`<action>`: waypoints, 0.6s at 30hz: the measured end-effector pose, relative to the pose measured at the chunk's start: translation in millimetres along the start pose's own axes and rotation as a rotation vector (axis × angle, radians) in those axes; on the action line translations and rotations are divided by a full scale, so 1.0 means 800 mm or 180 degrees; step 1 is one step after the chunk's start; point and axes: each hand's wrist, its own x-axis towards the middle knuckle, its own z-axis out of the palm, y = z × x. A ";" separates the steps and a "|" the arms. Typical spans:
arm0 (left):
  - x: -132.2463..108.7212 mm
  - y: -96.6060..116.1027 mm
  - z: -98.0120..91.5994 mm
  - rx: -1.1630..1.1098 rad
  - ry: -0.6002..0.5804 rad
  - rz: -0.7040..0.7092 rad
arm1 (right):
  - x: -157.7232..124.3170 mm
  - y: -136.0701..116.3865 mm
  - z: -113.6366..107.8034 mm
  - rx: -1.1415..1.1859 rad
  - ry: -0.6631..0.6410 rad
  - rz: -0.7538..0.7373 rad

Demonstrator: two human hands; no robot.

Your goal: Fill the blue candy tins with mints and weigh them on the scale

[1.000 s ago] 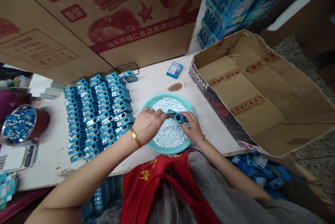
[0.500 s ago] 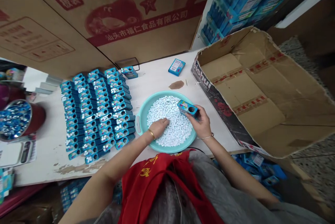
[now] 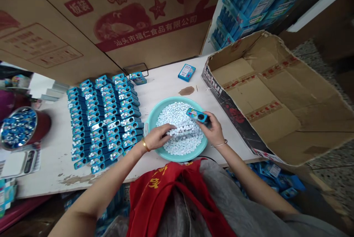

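Note:
My left hand (image 3: pixel 158 137) is closed at the left side of a round turquoise basin (image 3: pixel 181 158). It grips a small clear scoop (image 3: pixel 184 130) filled with white candies, raised over the pile. Loose white candies (image 3: pixel 182 147) cover the basin's bottom. Over the basin's right side, my right hand (image 3: pixel 213 130) holds a blue candy box (image 3: pixel 197 115), tilted so that the dark round hole in its narrow face shows. The scoop's end is just below and left of this box, apart from its hole.
Rows of upright blue boxes (image 3: pixel 107 119) stand left of the basin. One box (image 3: pixel 186 72) lies behind it. An open carton (image 3: pixel 254 93) is on the right, large cartons (image 3: pixel 155 41) at the back. A bucket of shiny wrapped pieces (image 3: pixel 20 128) stands far left.
My left hand has risen out of the candies and moved left, bringing up the filled scoop. The box in my right hand has tilted slightly and stays nearly in place.

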 end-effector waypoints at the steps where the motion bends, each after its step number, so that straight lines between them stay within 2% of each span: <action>1: 0.000 0.008 -0.016 0.0105 0.0025 0.0042 | -0.001 -0.001 0.001 -0.0129 -0.0081 -0.0148; 4: 0.007 0.033 -0.052 0.0631 -0.0056 0.0045 | -0.005 -0.007 0.008 -0.0368 -0.0341 -0.0440; 7: 0.024 0.062 -0.071 0.1382 -0.0403 -0.0102 | -0.009 -0.014 0.017 -0.0502 -0.0500 -0.0558; 10: 0.040 0.097 -0.075 0.2092 -0.0735 -0.0303 | -0.011 -0.019 0.025 -0.0564 -0.0543 -0.0664; 14: 0.051 0.144 -0.072 0.2637 -0.0750 -0.0441 | -0.012 -0.019 0.032 -0.0467 -0.0561 -0.0760; 16: 0.051 0.155 -0.075 0.2644 -0.0783 -0.0427 | -0.013 -0.016 0.033 -0.0427 -0.0552 -0.0727; 18: 0.049 0.148 -0.080 0.2570 -0.0760 -0.0411 | -0.013 -0.012 0.032 -0.0436 -0.0492 -0.0646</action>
